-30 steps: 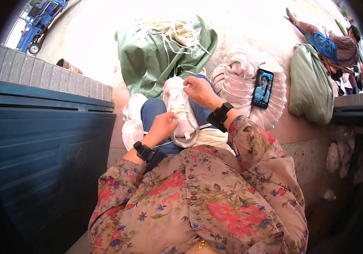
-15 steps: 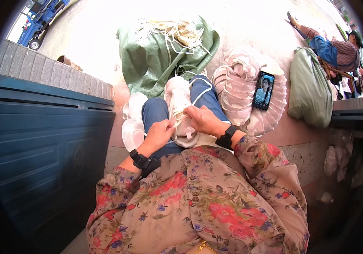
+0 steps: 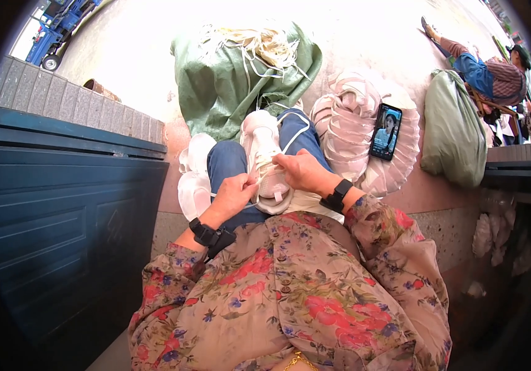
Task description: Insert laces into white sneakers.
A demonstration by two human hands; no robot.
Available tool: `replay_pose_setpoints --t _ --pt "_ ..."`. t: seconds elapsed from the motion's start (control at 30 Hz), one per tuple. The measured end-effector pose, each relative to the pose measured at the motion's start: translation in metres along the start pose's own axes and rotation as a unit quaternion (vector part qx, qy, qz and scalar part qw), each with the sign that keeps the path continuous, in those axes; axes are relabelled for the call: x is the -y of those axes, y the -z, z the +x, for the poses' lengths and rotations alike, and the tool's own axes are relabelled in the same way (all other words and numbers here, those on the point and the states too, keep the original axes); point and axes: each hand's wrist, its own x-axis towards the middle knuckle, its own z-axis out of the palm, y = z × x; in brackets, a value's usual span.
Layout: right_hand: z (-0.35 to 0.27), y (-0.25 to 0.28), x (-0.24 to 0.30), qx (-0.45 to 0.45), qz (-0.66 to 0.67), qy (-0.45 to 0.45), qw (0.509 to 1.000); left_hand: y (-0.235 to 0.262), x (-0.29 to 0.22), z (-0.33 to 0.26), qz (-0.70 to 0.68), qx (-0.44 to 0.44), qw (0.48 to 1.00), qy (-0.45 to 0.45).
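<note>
A white sneaker [image 3: 264, 148] lies between my knees on my blue jeans [image 3: 228, 162], toe pointing away from me. My left hand [image 3: 234, 195] pinches the white lace at the sneaker's near left side. My right hand [image 3: 301, 171] rests over the sneaker's right side and grips the lace, which loops off over my right knee. Both wrists wear black bands, and flowered sleeves cover my forearms.
A green sack [image 3: 234, 80] heaped with white laces lies ahead. Stacked white shoes [image 3: 349, 133] with a phone [image 3: 385, 132] on top sit to the right, and more white shoes [image 3: 192, 176] to the left. A dark blue panel [image 3: 61, 210] stands left. A person [image 3: 488, 65] sits far right beside another green sack [image 3: 454, 133].
My right hand came down from the sneaker's toe end to its near end beside my left hand. The left hand stayed at the lace.
</note>
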Motion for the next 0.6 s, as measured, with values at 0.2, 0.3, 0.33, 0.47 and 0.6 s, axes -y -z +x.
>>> replay_pose_setpoints --t 0.2,0.3,0.33,0.47,0.6 --pt "0.006 0.009 -0.009 0.014 0.122 -0.003 0.992 0.002 0.009 -0.001 0.02 -0.004 1.0 0.005" --pt "0.009 0.014 -0.009 0.035 0.139 -0.008 0.99 0.003 0.01 -0.001 -0.004 -0.03 0.999 0.032" --pt "0.009 0.015 -0.01 0.049 0.141 -0.013 0.989 0.005 0.01 0.0 -0.004 -0.03 0.999 0.032" --pt "0.007 0.008 -0.013 0.01 0.187 -0.012 0.982 0.015 0.011 -0.005 -0.026 -0.061 0.997 0.037" --pt "0.01 0.005 -0.01 -0.018 0.171 -0.022 0.985 0.017 0.008 -0.008 -0.006 -0.05 0.997 0.052"
